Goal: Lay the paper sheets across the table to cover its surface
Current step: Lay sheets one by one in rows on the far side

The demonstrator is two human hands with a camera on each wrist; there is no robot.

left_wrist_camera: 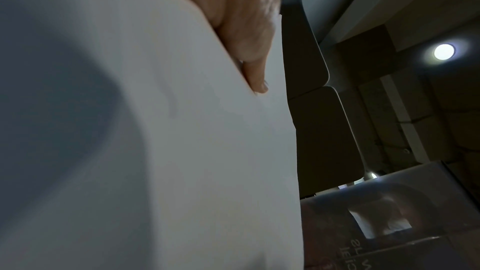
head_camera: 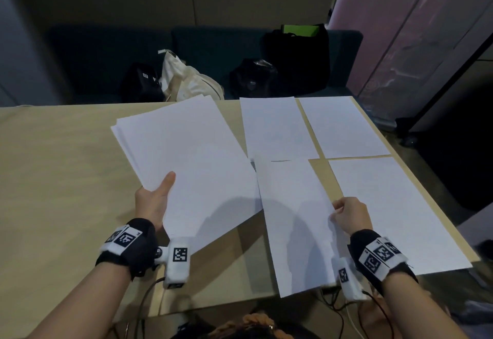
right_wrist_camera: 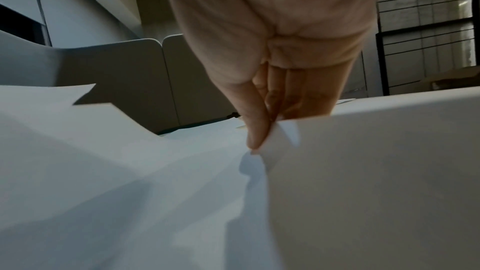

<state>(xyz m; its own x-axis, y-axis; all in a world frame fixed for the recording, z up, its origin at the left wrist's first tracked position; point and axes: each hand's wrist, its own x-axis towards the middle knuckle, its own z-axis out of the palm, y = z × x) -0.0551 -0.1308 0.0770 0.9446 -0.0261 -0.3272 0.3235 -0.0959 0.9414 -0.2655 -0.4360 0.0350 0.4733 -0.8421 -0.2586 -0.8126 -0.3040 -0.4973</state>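
Observation:
My left hand [head_camera: 154, 200] holds a stack of white paper sheets [head_camera: 186, 157] above the tan table [head_camera: 53, 165], thumb on top, the other fingers hidden under the stack. The left wrist view shows the stack [left_wrist_camera: 155, 151] with my thumb [left_wrist_camera: 249, 52] lying on it. My right hand [head_camera: 349, 214] pinches the right edge of a single sheet [head_camera: 296, 221] that lies slanted over the table's near edge. In the right wrist view my right hand [right_wrist_camera: 262, 130] has thumb and fingers closed on that sheet's edge [right_wrist_camera: 280, 141]. Three sheets lie flat at the right: two at the back [head_camera: 274, 128] [head_camera: 344, 125] and one in front [head_camera: 394, 210].
A dark sofa [head_camera: 213, 53] stands behind the table with black bags [head_camera: 296, 58] and a cream tote bag [head_camera: 186, 80] on it. A tall panel [head_camera: 416, 32] stands at the back right. Cables [head_camera: 341, 309] hang at the table's near edge. The left half of the table shows bare wood.

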